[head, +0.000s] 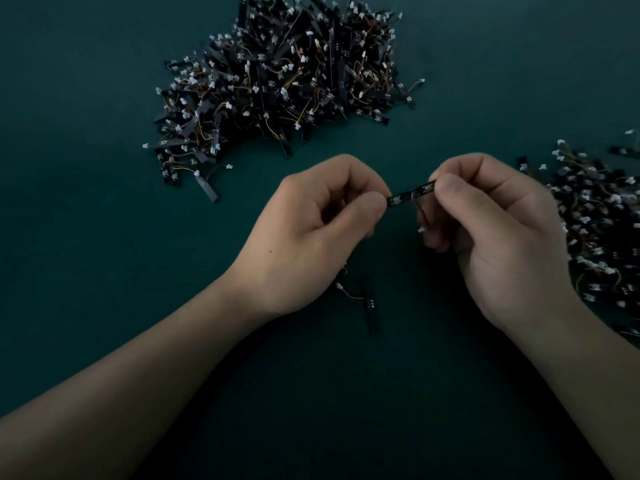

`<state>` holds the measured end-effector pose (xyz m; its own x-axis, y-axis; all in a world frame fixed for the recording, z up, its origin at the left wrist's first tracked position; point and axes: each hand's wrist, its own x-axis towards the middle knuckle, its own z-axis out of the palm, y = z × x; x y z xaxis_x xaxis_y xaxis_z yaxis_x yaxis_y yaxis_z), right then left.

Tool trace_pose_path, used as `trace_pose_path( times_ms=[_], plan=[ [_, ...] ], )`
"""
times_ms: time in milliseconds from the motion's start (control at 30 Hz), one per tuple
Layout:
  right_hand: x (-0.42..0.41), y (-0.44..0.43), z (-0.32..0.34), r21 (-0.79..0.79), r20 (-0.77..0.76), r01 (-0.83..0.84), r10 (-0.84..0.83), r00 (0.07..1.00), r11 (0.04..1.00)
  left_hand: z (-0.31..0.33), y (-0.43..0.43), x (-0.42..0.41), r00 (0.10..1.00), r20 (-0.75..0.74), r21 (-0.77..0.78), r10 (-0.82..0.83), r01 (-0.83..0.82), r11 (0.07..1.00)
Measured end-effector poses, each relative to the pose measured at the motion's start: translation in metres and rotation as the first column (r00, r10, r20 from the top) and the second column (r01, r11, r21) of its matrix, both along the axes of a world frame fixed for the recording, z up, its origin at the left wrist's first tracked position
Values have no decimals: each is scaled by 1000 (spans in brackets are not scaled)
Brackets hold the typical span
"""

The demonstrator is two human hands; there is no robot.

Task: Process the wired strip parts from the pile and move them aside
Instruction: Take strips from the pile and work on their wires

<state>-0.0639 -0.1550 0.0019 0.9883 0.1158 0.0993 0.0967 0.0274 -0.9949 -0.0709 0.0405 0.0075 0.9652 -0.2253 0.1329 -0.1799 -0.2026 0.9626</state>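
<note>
A short black wired strip (406, 195) is held level between my two hands above the dark green table. My left hand (311, 233) pinches its left end between thumb and forefinger. My right hand (498, 230) pinches its right end, and the strip's wire with a white connector (421, 230) hangs below that hand's fingers. The big pile of black strips with white connectors and orange wires (277, 81) lies beyond my hands at the top centre. A second heap of the same parts (602, 223) spreads along the right edge.
One loose strip with its wire (367, 303) lies on the green table (104, 237) just below my left hand. A few stray strips (204, 188) trail from the big pile's lower left corner.
</note>
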Motion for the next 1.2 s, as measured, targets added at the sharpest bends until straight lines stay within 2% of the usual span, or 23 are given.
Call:
trace_pose_path(
  times_ms=[200, 367, 433, 533, 667, 833, 933, 1067, 1200],
  plan=[
    [-5, 2, -4, -198, 62, -77, 91, 994, 977, -1, 0, 2, 999, -18, -49, 52, -52, 997],
    [-2, -1, -5, -152, 34, -44, 49, 998, 987, 0, 0, -1, 999, -21, 92, -39, 41, 995],
    [0, -1, -4, -131, 13, -28, 30, 999, 991, 0, -2, -4, 1000, -2, 134, -25, 25, 991],
    [-2, 1, -5, -193, 29, -45, 51, 998, 980, 0, -4, -6, 999, 17, 121, 48, -50, 991],
    [-4, 0, -6, -304, 58, -91, 114, 992, 948, -1, -4, -5, 997, 26, 105, 70, -72, 992],
    [-4, 0, -4, -275, 47, -73, 89, 995, 959, 0, -3, -6, 999, -15, 86, 36, -34, 996],
    [-3, 0, -4, -306, 74, -54, 80, 994, 950, 5, -1, -8, 998, -41, 86, -39, 43, 995],
    [-5, 1, -5, -323, 94, -53, 87, 992, 945, 5, -2, -7, 999, -26, 129, -44, 47, 991],
    [-6, 0, -4, -236, 74, -84, 104, 992, 968, 4, -3, -5, 999, -26, 129, -43, 46, 991]
  ],
)
